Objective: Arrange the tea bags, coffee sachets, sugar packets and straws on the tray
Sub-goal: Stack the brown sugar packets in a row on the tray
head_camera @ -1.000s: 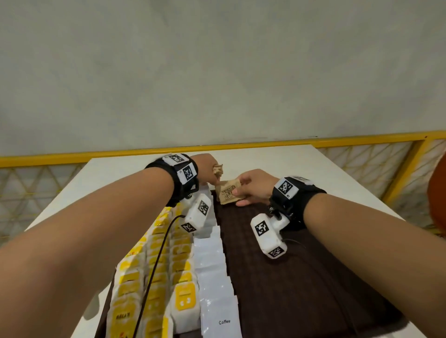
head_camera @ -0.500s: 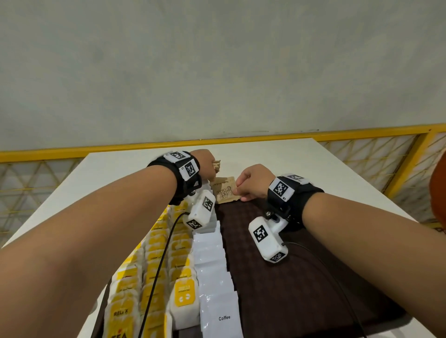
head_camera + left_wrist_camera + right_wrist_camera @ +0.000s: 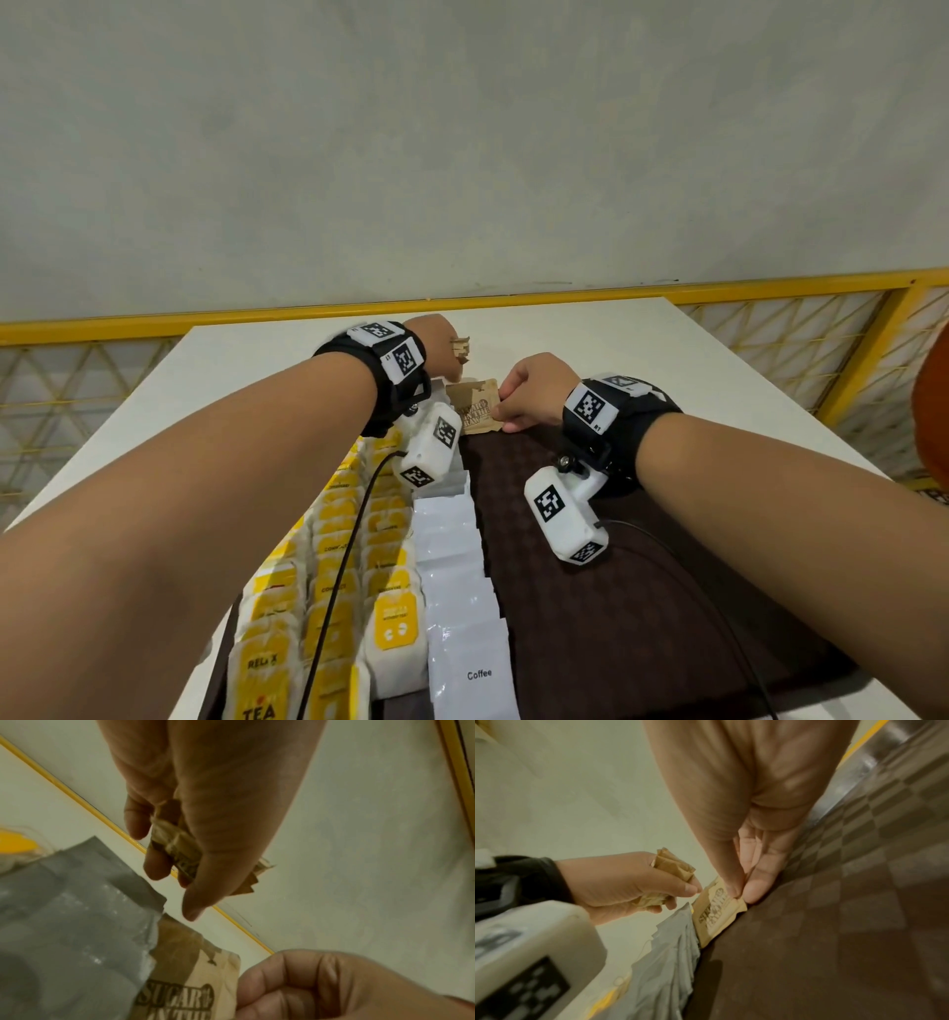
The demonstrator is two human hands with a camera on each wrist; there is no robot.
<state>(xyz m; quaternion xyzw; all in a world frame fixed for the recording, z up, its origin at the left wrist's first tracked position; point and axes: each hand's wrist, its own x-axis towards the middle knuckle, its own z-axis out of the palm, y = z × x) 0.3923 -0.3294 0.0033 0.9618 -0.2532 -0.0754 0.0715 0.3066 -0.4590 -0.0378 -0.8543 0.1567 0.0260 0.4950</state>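
Note:
A dark brown checkered tray (image 3: 606,591) holds rows of yellow tea bags (image 3: 334,565) on its left and a row of white coffee sachets (image 3: 457,575) beside them. At the tray's far end my right hand (image 3: 518,395) pinches a brown sugar packet (image 3: 475,408) that stands against the far end of the coffee row (image 3: 670,963). The same packet (image 3: 718,912) shows its "SUGAR" print (image 3: 180,998) in both wrist views. My left hand (image 3: 436,344) hovers just beyond, gripping a bunch of several brown sugar packets (image 3: 177,843) in its curled fingers (image 3: 675,868).
The tray lies on a white table (image 3: 590,329) with a yellow rail (image 3: 719,293) and a grey wall behind it. The tray's right half is bare checkered surface (image 3: 834,923). Cables from the wrist cameras trail over the tea bags and the tray.
My right hand has brought the sugar packet down from just above the tray until it stands at the far end beside the coffee row. The left hand has kept its bunch.

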